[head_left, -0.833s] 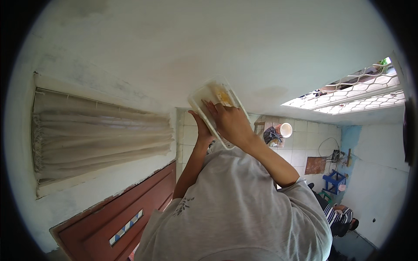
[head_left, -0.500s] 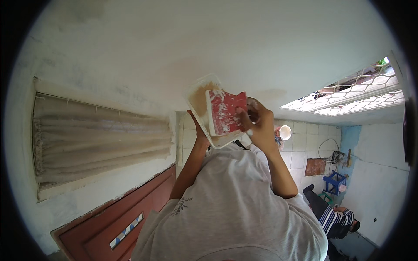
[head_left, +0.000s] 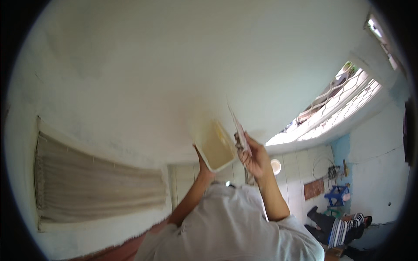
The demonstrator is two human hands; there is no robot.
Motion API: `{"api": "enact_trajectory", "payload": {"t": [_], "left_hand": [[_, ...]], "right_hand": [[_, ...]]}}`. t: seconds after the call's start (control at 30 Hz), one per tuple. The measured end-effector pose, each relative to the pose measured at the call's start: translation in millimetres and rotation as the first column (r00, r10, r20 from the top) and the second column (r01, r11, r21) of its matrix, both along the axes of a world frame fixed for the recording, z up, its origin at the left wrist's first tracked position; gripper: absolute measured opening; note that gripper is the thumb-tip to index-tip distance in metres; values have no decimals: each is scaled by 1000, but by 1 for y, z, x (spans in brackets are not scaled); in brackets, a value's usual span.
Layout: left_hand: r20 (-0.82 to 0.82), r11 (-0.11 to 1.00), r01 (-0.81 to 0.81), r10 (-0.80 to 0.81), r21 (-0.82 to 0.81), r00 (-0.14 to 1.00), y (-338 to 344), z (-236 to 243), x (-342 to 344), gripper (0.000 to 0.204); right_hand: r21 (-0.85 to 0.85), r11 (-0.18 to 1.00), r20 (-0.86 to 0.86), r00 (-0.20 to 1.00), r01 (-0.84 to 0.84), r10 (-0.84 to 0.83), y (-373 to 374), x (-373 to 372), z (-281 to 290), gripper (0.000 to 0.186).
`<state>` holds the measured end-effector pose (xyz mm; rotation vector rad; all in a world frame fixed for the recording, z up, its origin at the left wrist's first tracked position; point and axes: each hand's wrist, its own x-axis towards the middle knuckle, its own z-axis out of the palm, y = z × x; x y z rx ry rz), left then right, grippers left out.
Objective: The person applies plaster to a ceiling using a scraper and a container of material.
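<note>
My left hand [head_left: 203,168] grips a white rectangular plastic tub [head_left: 224,166] from its left side, the fingers partly hidden behind it. A beige paste coats the tub's inside, and the tub is tilted so that its hollow shows. In my right hand [head_left: 254,157] is a putty scraper [head_left: 240,131], pinched between thumb and fingers. Its blade appears nearly edge-on, pointing up toward the pale wall [head_left: 174,74], just right of the tub and apart from it. Whether the blade touches the wall I cannot tell.
A curtained window [head_left: 100,174] is at the left. Bright grilled openings [head_left: 326,106] are at the right. On the tiled floor [head_left: 291,174] stand a white bucket [head_left: 275,166] and a blue stool [head_left: 337,195]. A person in a striped top [head_left: 342,230] is at the lower right.
The scraper has come out from over the tub, moved right and turned from its red face to edge-on. The whole view has tilted upward, showing more wall.
</note>
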<state>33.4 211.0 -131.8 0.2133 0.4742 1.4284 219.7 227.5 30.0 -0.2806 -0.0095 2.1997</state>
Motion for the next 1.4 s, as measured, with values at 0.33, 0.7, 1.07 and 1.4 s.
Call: {"api": "enact_trajectory", "payload": {"t": [0.33,0.7,1.07,1.4], "left_hand": [[95,999,-33,31,20,995,17,13,6,84],[23,999,18,-19,49,1000,14,11,14,91],[8,999,-40,39,37,999,11,-11,13,88],[-21,999,53,-53,-14,998,7,-3,12,90]], "right_hand": [[872,461,304,554,167,-775,78,27,153,28],[496,-178,-794,-361,-850,-489,177,17,340,43],[465,-113,-540,-180,-878,-822,122,10,128,62],[497,-386,-834,-305,-777,-460,177,85,369,45]]}}
